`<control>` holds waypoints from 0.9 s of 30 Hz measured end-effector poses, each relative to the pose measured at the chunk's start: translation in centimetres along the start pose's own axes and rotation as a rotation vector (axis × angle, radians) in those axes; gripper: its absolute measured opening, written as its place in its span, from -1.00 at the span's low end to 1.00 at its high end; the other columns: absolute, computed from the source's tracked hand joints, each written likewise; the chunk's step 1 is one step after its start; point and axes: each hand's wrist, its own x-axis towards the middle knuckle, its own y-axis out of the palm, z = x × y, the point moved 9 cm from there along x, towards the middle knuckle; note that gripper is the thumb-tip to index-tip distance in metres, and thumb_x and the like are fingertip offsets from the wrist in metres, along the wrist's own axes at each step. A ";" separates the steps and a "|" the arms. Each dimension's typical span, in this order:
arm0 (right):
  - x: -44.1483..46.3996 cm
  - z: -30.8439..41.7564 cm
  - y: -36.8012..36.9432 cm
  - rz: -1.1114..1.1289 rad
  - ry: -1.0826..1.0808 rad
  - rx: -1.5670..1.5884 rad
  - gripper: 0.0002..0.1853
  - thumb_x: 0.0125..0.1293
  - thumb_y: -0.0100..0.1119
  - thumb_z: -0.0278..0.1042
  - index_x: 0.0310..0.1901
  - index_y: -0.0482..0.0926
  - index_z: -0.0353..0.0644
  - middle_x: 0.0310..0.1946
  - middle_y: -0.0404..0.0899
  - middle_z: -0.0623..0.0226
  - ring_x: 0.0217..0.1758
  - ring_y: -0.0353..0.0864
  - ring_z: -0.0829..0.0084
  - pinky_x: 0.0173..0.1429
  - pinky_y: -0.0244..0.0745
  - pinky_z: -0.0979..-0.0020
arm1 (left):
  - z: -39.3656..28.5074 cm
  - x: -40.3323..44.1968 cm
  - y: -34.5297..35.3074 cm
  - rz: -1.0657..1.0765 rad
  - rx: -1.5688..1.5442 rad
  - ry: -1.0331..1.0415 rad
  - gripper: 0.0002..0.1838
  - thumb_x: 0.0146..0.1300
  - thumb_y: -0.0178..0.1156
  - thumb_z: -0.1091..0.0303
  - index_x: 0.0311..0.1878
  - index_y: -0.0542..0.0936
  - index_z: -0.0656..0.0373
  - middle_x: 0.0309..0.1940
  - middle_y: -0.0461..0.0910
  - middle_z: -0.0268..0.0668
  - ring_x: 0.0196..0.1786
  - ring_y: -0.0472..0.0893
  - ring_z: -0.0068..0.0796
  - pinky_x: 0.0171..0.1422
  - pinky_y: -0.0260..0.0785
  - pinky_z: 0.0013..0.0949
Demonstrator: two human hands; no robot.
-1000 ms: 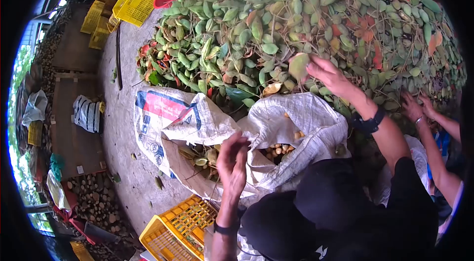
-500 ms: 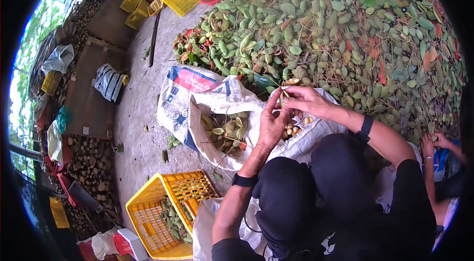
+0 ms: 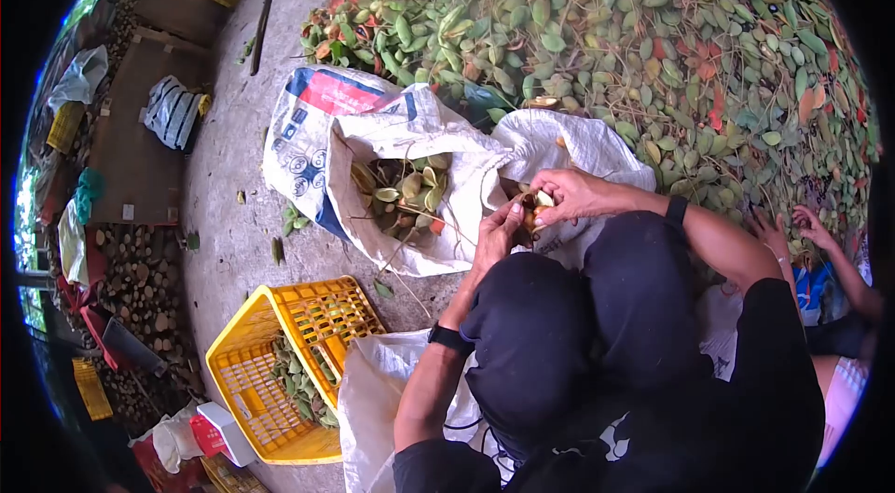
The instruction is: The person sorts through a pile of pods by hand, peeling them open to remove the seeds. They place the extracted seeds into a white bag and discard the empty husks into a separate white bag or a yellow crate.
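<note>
Both hands meet over the mouth of a white woven sack (image 3: pixel 604 143) in front of my knees. My right hand (image 3: pixel 576 196) is closed on a split seed pod (image 3: pixel 543 200) whose pale inside shows. From the other side, my left hand (image 3: pixel 497 230) pinches at the same pod, fingers bent; part of the pod is hidden behind them. Brownish seeds lie below the hands, partly covered. Just left, a second white sack (image 3: pixel 373 134) with printing lies open, holding opened pod shells (image 3: pixel 410 190).
A large heap of green pods (image 3: pixel 578 36) covers the floor ahead and right. A yellow crate (image 3: pixel 270 372) with pods lies tipped at lower left. At the right edge another person's hands (image 3: pixel 816 227) reach toward the heap. Stacked logs (image 3: pixel 140 307) line the left side.
My hands have come down with the pod, from above the sack to its mouth, and the pod's pale inside now shows. The view has tilted downward. The other person's hands have moved apart.
</note>
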 end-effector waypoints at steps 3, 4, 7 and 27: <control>1.4 1.7 0.4 -0.117 -0.386 -0.334 -0.54 0.04 0.33 -0.25 -0.08 0.41 -0.27 -0.43 0.55 0.17 -0.43 0.55 0.33 -0.36 0.42 0.30 | 0.8 0.3 -0.2 -0.014 0.089 -0.046 -0.61 0.40 0.00 0.14 0.11 0.53 0.21 -0.50 0.52 -0.37 -0.51 0.45 -0.62 -0.41 0.30 -0.51; 1.6 1.8 0.5 -0.115 -0.380 -0.325 -0.54 0.04 0.33 -0.25 -0.08 0.41 -0.27 -0.43 0.55 0.17 -0.43 0.55 0.33 -0.36 0.42 0.30 | 1.3 0.6 -0.6 -0.015 0.088 -0.057 -0.61 0.40 0.00 0.14 0.11 0.53 0.21 -0.50 0.52 -0.37 -0.51 0.45 -0.62 -0.41 0.30 -0.51; 2.1 0.7 1.2 -0.027 -0.284 -0.411 -0.64 0.06 0.24 -0.30 -0.13 0.43 -0.29 -0.46 0.55 0.07 -0.43 0.57 0.22 -0.33 0.43 0.28 | 3.1 1.6 -1.5 -0.002 0.168 -0.108 -0.58 0.39 0.02 0.12 0.09 0.54 0.26 -0.48 0.56 -0.33 -0.47 0.49 -0.55 -0.35 0.35 -0.45; -1.0 -4.7 -1.1 -0.159 -0.182 -0.928 -0.34 0.10 0.27 -0.16 0.18 0.26 -0.28 0.07 0.17 -0.02 -0.07 0.48 -0.09 0.04 0.45 0.10 | -7.2 3.7 -21.8 -0.606 0.617 0.095 -0.44 0.35 0.06 0.18 0.32 0.25 0.27 -0.11 0.43 -0.21 -0.24 0.48 -0.54 -0.33 0.44 -0.53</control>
